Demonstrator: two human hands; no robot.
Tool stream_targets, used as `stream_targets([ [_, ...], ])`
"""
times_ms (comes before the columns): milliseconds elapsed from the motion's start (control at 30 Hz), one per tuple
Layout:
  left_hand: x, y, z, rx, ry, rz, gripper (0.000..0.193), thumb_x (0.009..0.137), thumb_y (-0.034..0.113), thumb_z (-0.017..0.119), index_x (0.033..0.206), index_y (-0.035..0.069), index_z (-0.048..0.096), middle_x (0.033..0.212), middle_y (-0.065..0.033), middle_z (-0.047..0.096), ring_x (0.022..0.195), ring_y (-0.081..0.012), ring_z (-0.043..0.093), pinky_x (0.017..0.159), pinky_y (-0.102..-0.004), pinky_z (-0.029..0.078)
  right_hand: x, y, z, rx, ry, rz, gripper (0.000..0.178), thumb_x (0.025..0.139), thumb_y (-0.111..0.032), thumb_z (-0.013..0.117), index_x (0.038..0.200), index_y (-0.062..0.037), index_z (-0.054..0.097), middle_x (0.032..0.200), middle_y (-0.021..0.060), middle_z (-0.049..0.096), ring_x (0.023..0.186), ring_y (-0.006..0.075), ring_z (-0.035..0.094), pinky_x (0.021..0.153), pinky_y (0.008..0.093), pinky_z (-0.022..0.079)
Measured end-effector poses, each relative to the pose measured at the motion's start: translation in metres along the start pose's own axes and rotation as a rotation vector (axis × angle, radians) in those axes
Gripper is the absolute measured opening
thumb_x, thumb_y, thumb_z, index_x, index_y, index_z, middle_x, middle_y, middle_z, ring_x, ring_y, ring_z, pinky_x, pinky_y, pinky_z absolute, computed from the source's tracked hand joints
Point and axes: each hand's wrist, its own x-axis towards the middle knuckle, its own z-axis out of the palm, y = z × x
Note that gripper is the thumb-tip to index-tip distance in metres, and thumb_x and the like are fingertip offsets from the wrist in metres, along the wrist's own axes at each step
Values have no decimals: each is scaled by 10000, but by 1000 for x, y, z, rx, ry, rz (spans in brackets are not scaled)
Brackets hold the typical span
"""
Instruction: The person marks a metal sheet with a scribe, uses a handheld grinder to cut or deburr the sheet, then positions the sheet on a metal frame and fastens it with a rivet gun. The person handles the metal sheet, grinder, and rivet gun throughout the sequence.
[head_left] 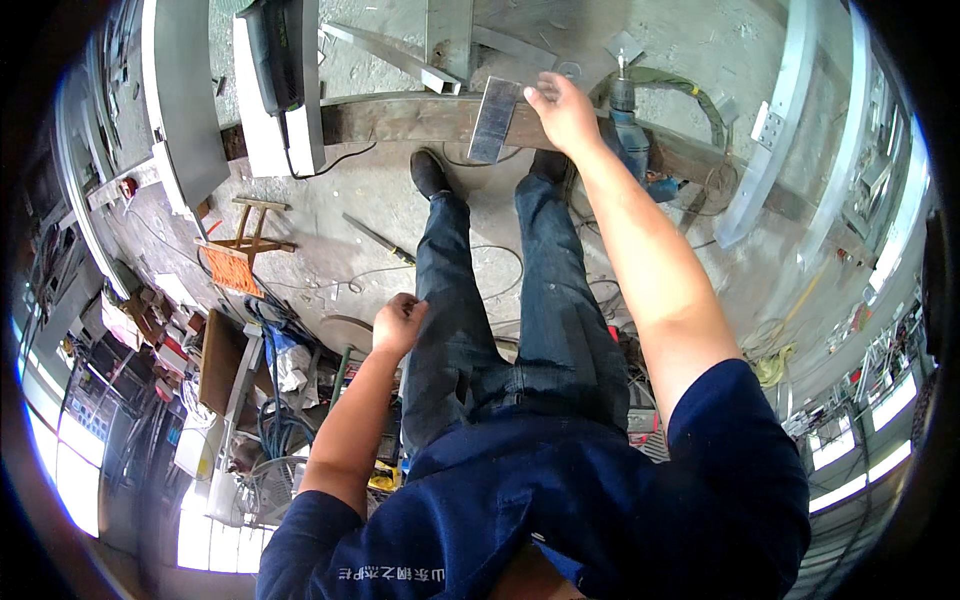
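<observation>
My right hand [562, 110] reaches forward and grips the upper right corner of a flat grey metal plate [494, 120]. The plate lies across a long dark steel beam [400, 118] that runs across the concrete floor ahead of my feet. Just right of that hand, a blue electric drill [630, 140] stands with its bit pointing up. My left hand [398, 325] hangs beside my left thigh, fingers curled into a loose fist, with nothing visible in it. My dark jeans and black shoes fill the middle of the view.
A black power tool [275, 55] rests on a white block at the upper left. A small wooden stool [248, 240] with an orange seat stands left. A galvanised steel profile [775, 130] lies at the right. Cables, boxes and clutter crowd the lower left floor.
</observation>
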Motion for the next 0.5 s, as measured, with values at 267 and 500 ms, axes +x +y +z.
stream_targets([
  [267,-55,-4,-21,226,-405,-14,461,912,442,624,857,-10,693,756,-178,684,754,-301,679,702,-426,510,-140,10,-99,98,-8,107,373,900,-322,682,1126,-26,655,999,157,715,918,283,690,808,364,523],
  [500,-179,79,-95,-33,-491,110,319,918,293,663,802,-4,654,627,-30,551,612,-96,479,565,-328,420,-180,32,-179,-20,-58,140,318,895,-279,699,1072,-16,672,923,143,715,843,241,686,762,349,523],
])
